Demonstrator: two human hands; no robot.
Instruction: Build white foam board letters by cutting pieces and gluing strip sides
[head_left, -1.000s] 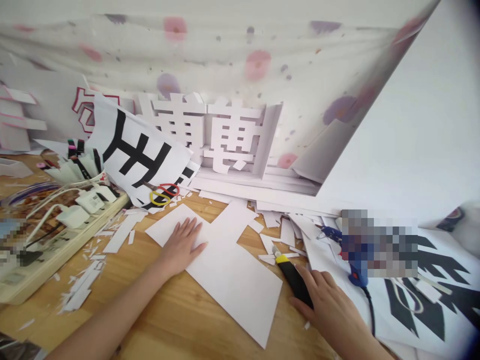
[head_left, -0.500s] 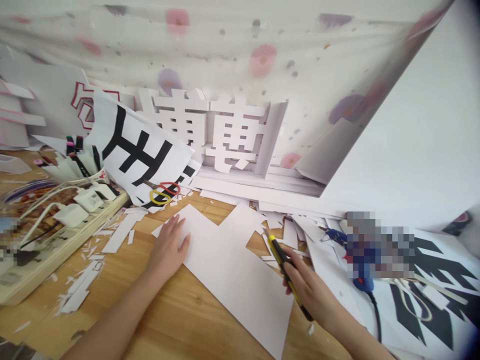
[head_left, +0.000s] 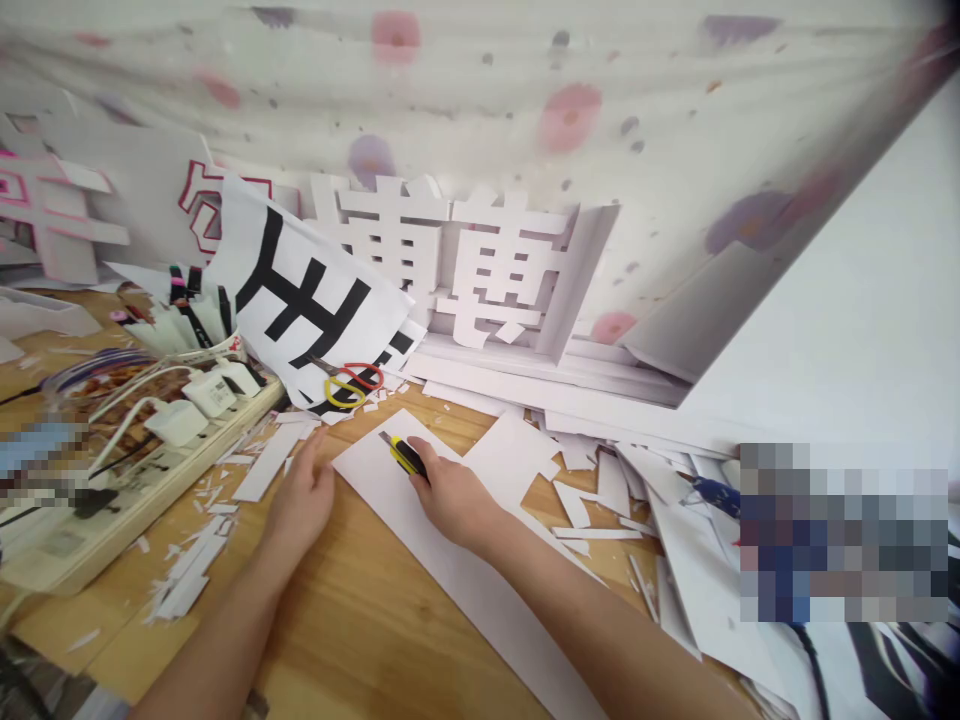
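Observation:
A white foam board sheet (head_left: 495,600), with a notch cut into its far side, lies on the wooden table. My right hand (head_left: 457,500) grips a yellow and black utility knife (head_left: 406,454) above the sheet's left end, its blade pointing away to the left. Just off the sheet's left corner, my left hand (head_left: 301,490) is open over bare wood, fingers stretched forward and nothing visible in it. Narrow white offcuts (head_left: 271,458) lie beyond it. Scissors (head_left: 352,384) with red and yellow handles rest on a printed paper (head_left: 307,290) with black character strokes.
A power strip (head_left: 172,480) with white plugs runs along the left, near a cup of markers (head_left: 195,315). Cut-out white characters (head_left: 502,265) lean at the back. On the right are loose sheets (head_left: 697,570) and a blue glue gun (head_left: 716,495), partly pixelated.
My right hand has carried the utility knife left, over the sheet's left end. My left hand has come off the sheet onto the table. The view has shifted slightly left.

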